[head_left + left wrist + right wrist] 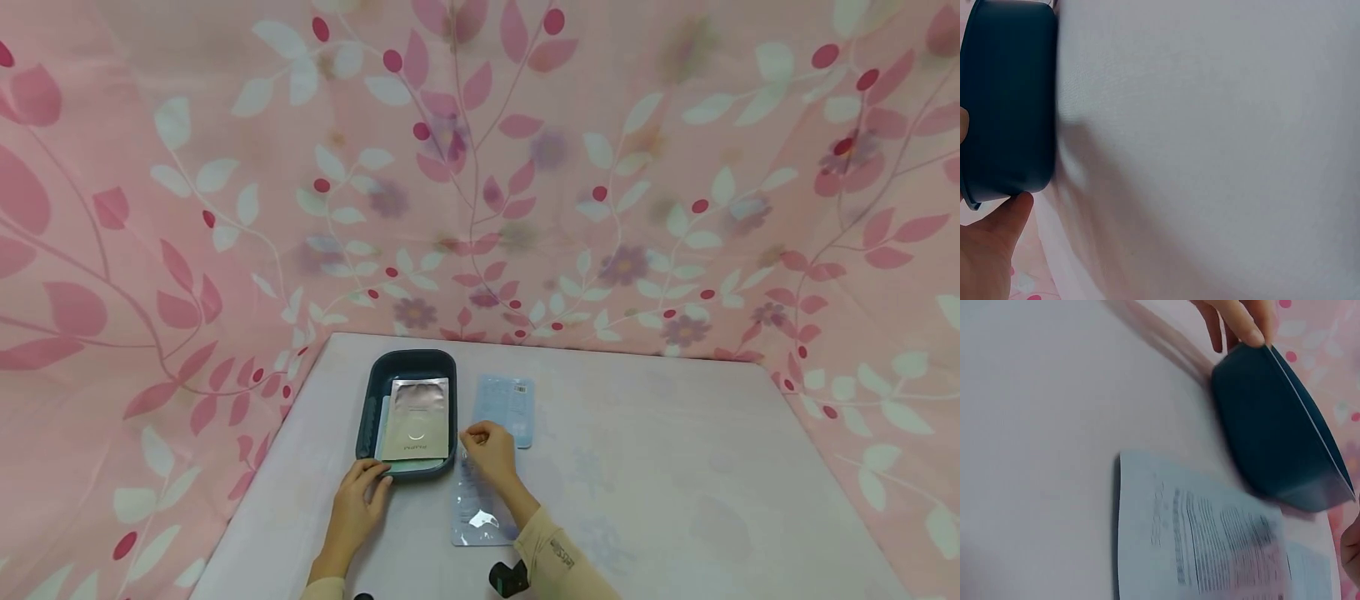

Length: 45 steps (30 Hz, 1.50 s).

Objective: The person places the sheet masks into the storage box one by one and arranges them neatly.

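Observation:
A dark teal plastic basin (366, 417) stands on the white table, with a silver-and-beige sachet (420, 421) lying on paler packets inside it. My left hand (356, 505) grips the basin's near left corner; the left wrist view shows the thumb (1017, 212) against the outer wall. Close to the basin's right rim is my right hand (491, 454), its fingers curled together. Whether it touches the rim or pinches anything is hidden. Beneath and nearer than that hand lies a shiny pale sachet (480, 521), printed with text in the right wrist view.
A light blue packet (517, 412) lies flat right of the basin, beyond the right hand. White cloth covers the table (675, 467). Pink floral fabric (480, 167) hangs behind and at the sides. A black device (508, 578) sits by the right wrist.

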{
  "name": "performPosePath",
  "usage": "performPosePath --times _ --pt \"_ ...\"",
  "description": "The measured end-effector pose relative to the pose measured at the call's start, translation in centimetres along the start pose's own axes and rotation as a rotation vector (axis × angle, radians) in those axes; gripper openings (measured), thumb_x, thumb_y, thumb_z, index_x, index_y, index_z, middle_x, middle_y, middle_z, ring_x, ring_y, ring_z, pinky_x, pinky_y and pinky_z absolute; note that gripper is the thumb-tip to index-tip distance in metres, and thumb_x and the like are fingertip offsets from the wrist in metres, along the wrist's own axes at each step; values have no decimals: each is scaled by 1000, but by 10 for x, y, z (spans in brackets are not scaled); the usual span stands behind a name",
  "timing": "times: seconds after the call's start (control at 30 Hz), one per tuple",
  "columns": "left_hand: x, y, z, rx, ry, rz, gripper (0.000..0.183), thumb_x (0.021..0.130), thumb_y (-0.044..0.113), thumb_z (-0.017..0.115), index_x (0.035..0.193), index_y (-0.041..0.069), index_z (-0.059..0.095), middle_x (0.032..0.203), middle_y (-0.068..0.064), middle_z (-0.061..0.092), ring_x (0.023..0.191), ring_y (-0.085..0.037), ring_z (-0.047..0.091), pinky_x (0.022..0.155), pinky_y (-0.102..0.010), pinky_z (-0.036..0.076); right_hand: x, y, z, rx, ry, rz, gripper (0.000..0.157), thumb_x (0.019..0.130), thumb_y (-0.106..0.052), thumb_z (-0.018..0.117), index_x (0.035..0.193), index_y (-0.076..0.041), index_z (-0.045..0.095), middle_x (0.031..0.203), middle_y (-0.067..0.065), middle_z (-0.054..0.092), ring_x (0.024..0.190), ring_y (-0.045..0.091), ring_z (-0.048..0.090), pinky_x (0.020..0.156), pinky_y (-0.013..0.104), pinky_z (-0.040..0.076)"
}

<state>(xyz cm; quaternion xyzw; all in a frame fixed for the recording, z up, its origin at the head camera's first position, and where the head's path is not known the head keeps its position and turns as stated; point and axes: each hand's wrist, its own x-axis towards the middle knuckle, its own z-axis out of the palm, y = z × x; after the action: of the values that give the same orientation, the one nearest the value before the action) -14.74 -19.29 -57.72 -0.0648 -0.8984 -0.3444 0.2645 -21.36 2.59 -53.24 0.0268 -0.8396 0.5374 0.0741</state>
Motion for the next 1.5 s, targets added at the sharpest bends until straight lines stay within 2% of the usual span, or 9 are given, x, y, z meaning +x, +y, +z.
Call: performPosePath --times 0.27,0.47,0.6,0.73,1.0,1.23,1.5 --pt "0 0 0 -13 -6 -4 19 76 -2 75 94 0 70 97 -8 61 94 -24 59 84 -32 42 -13 15 -39 -116 -18 -47 18 77 -8 72 87 7 67 69 7 63 60 15 59 54 23 48" --pt "0 -1 0 -11 -9 2 20 75 -2 75 94 0 71 97 -7 61 94 -24 59 84 -30 41 -40 32 -58 -150 -41 5 21 76 -9 72 88 7 65 68 6 62 58 13 58 53 21 46" --pt "0 -2 0 -15 -11 -1 20 75 -2 75 95 0 71 97 -7 61 94 -24 59 84 -29 41 -55 40 -65 -171 -25 55 20 76 -8 71 89 6 65 68 4 62 58 10 55 53 21 45" --pt "0 -2 1 -7 -20 -12 20 76 -1 75 95 0 70 97 -7 60 94 -24 59 84 -32 43 -68 46 -68 -200 -13 95 21 76 -8 71 90 6 64 67 3 61 57 9 53 52 21 44" --pt "0 -2 1 -6 -26 -17 19 76 -1 75 95 -1 70 98 -7 60 94 -23 59 83 -34 44 -89 58 -62 -225 -60 187 23 77 -9 71 93 5 63 68 -2 56 57 7 48 50 19 40" --pt "0 0 0 -4 -35 -22 19 77 -1 75 95 0 70 98 -8 60 94 -24 59 82 -41 46 -92 58 -60 -228 -44 219 26 78 -11 72 96 4 62 68 -1 57 56 8 47 49 20 38" --pt "0 0 0 2 -30 -13 19 76 -1 75 95 0 70 98 -9 60 94 -25 59 82 -42 45 -92 55 -59 -258 -68 215 27 77 -13 73 94 4 63 67 -1 59 57 9 50 51 22 41"
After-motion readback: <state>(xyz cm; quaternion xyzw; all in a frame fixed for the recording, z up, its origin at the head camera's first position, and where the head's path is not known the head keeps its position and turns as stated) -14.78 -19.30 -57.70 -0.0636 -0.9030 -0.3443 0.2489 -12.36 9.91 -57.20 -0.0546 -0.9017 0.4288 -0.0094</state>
